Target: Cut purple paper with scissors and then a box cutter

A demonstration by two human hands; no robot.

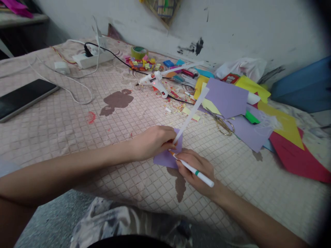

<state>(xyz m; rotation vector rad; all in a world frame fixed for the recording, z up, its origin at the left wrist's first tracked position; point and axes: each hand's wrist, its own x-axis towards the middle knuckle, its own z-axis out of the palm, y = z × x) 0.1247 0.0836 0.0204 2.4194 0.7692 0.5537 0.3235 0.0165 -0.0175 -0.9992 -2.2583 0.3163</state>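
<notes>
The right hand, the nearer of the two to the viewer, was found closed around a white pen with a green band; no gap was noted in the grip. The long axis of the pen was directed from lower right to upper left, and its orange tip was seen at the left thumb. A small purple paper was located on the cloth beneath and between both hands, partly covered by the fingers. The left hand was observed with curled fingers, and the near end of a pale strip appeared to be pinched at its fingertips; whether the paper was also gripped could not be told. The strip was aligned away from the hands, up and to the right, its long axis set across that of the pen. The left hand was judged nearer to the strip, the right nearer to the paper's right edge. Farther off, scissors were noted to the right of the strip. Beyond, a white glue gun was recorded amid scraps, and behind it a tape roll.
</notes>
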